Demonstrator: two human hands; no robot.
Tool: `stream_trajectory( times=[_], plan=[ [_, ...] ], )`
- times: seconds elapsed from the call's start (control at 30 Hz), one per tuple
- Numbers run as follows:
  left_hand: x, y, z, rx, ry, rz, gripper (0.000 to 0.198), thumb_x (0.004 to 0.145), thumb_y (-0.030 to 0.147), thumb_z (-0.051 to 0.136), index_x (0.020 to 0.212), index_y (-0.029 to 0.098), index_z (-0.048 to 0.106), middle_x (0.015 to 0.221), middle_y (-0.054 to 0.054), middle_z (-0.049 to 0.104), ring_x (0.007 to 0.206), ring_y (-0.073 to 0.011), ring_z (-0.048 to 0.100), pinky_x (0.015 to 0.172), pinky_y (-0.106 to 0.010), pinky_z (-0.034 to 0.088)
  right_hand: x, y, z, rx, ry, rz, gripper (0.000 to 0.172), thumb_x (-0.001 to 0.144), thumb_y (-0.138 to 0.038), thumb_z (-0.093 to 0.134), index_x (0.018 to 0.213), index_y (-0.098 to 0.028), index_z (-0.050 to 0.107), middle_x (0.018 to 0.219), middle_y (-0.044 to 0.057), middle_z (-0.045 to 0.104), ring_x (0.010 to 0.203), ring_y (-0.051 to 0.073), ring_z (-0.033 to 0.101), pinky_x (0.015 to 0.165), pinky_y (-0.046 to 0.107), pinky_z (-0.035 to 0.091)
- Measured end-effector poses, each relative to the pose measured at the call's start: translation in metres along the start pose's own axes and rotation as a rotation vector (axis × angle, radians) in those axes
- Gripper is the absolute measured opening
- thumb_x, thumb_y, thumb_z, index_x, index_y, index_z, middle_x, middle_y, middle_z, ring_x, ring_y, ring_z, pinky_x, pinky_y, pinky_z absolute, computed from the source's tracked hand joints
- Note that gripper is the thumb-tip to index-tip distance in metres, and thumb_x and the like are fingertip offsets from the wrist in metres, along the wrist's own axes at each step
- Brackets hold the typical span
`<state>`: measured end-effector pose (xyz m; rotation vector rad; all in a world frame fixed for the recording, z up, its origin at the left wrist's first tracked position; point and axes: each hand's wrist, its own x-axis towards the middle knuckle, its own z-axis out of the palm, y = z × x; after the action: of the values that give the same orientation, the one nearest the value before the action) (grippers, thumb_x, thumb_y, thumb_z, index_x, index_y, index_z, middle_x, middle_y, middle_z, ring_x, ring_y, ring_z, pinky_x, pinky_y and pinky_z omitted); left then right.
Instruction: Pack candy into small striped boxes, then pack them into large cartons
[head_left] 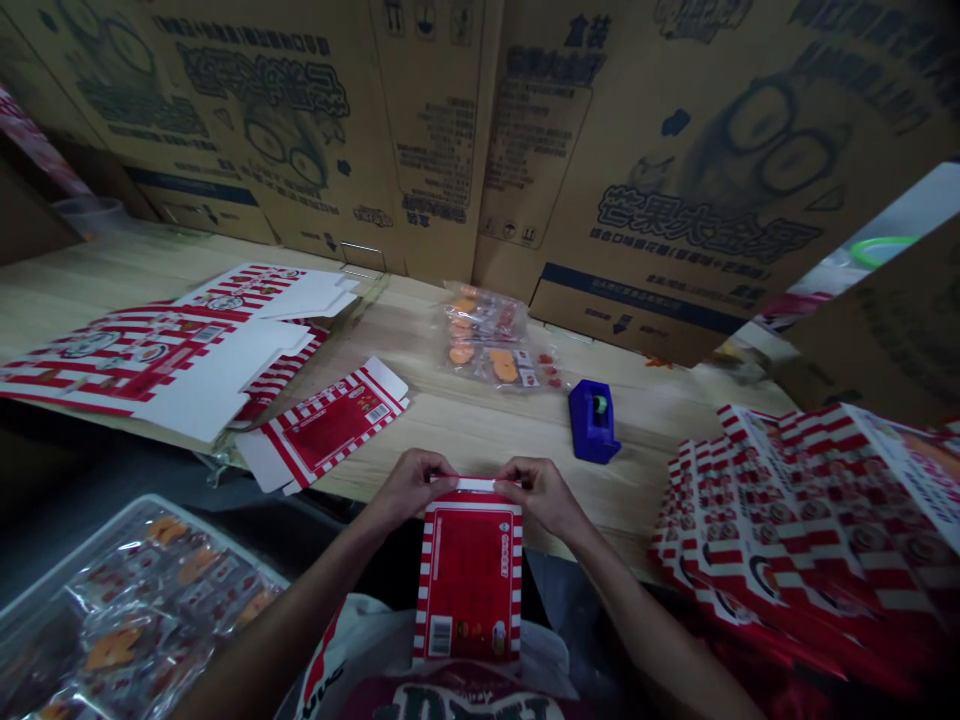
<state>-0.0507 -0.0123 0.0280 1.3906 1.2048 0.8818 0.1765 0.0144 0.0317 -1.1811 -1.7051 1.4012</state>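
Directly in front of my body, a red carton with striped edges (pixel 469 570) hangs between both hands at the table's front edge. My left hand (pixel 416 487) pinches the left end of its white top flap, fingers closed. On the opposite end of that flap, my right hand (pixel 540 490) is closed in the same way. Just beyond my left hand, a flattened striped carton (pixel 341 425) lies on the table. A blue tape dispenser (pixel 592 422) stands beyond my right hand. What the carton holds inside is hidden.
Clear bags of orange candy (pixel 499 340) lie at the table's back. Flat striped sheets (pixel 172 350) are stacked left. Finished-looking striped boxes (pixel 810 510) pile up right. A plastic tub (pixel 154 503) of bagged candy sits lower left. Large brown cardboard boxes (pixel 420 240) wall off the back.
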Motion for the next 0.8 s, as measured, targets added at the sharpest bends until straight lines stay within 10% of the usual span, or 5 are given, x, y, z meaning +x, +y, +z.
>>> stream_trajectory(
  times=[0.37,0.63,0.8],
  plan=[
    [-0.006,-0.002,0.001,0.113,-0.082,0.178,0.02,0.081,0.032,0.066,0.078,0.013,0.072,0.077,-0.006,0.07,0.072,-0.016,0.062,0.066,-0.024,0.044,-0.017,0.01,-0.004,-0.04,0.002,-0.112,0.013,0.079,-0.029,0.065,0.079,-0.017,0.071,0.075,0.003,0.07,0.069,0.017,0.063,0.061,0.025,0.047],
    [-0.015,-0.028,0.026,-0.059,0.109,0.17,0.019,0.085,0.032,0.061,0.079,0.016,0.068,0.083,-0.006,0.069,0.081,-0.0188,0.063,0.076,-0.029,0.046,-0.041,0.036,0.029,0.068,0.233,-0.138,0.014,0.084,-0.027,0.061,0.09,-0.021,0.072,0.103,0.008,0.072,0.1,0.023,0.066,0.091,0.038,0.05],
    [-0.012,-0.036,0.032,-0.055,0.144,0.23,0.014,0.084,0.031,0.064,0.085,0.018,0.069,0.081,-0.003,0.061,0.08,-0.017,0.059,0.074,-0.028,0.043,-0.027,0.044,-0.013,0.051,0.393,-0.104,0.032,0.08,-0.034,0.063,0.11,-0.02,0.065,0.114,0.01,0.067,0.103,0.023,0.064,0.085,0.035,0.051]
  ],
)
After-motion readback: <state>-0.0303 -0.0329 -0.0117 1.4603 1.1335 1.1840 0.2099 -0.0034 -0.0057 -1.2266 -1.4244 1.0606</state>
